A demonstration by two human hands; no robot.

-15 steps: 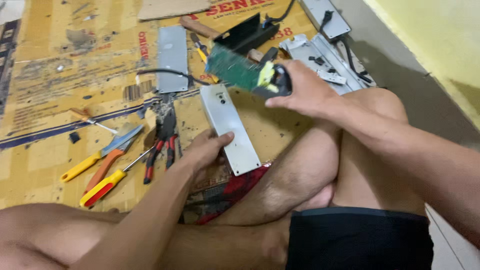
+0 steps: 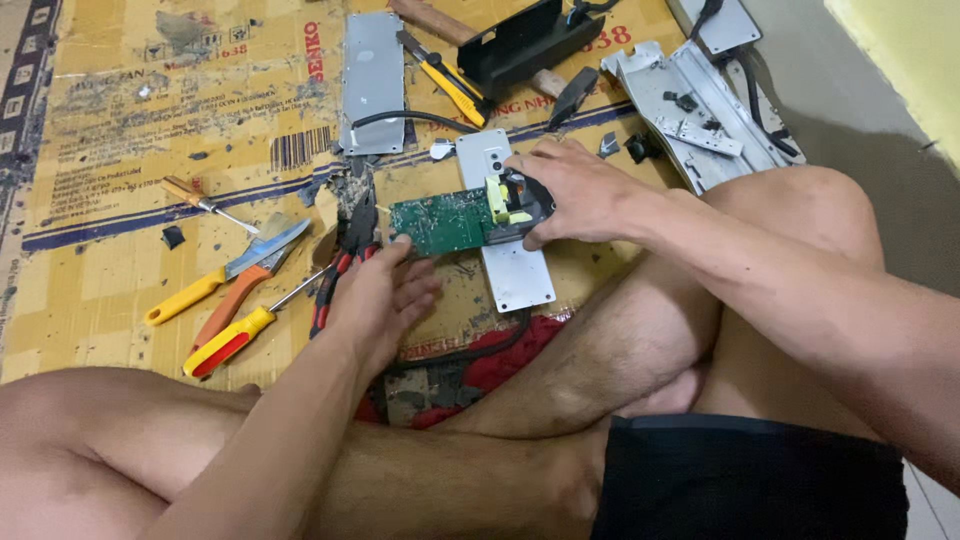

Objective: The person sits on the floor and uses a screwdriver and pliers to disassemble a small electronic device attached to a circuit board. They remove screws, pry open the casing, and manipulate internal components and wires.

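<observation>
Head view, looking down at a seated person's crossed bare legs. Flattened yellow-brown cardboard (image 2: 120, 130) is serving as the work surface, worn and scuffed, with grey floor (image 2: 860, 110) showing at the right and a strip of yellow wall (image 2: 910, 50) in the upper right corner.

The right hand (image 2: 575, 190) is gripping a green circuit board (image 2: 440, 222) at its right end, fingers closing over a yellow-and-black component there. The board is sitting low over a long grey metal plate (image 2: 515, 275), at the middle of the mat, just in front of the knees. The left hand (image 2: 380, 295) is loose, fingers spread, fingertips touching the board's lower left corner and holding nothing.

Left of that hand, red-handled pliers (image 2: 335, 275) are lying beside a yellow-and-red screwdriver (image 2: 235, 335), an orange-handled tool (image 2: 225, 310) and a yellow-handled blade (image 2: 225, 272). A second grey plate (image 2: 372, 80) is lying higher up, with a black cable (image 2: 410, 118) curving across its foot. A yellow utility knife (image 2: 450, 85), a black housing (image 2: 530, 40) and a grey metal chassis (image 2: 690, 110) are resting along the top.

Hard to make out: the red-and-dark object (image 2: 480, 375) under the leg is mostly covered. The housing and the chassis are running out of frame at the top. Small dark bits on the cardboard are too small to identify.
</observation>
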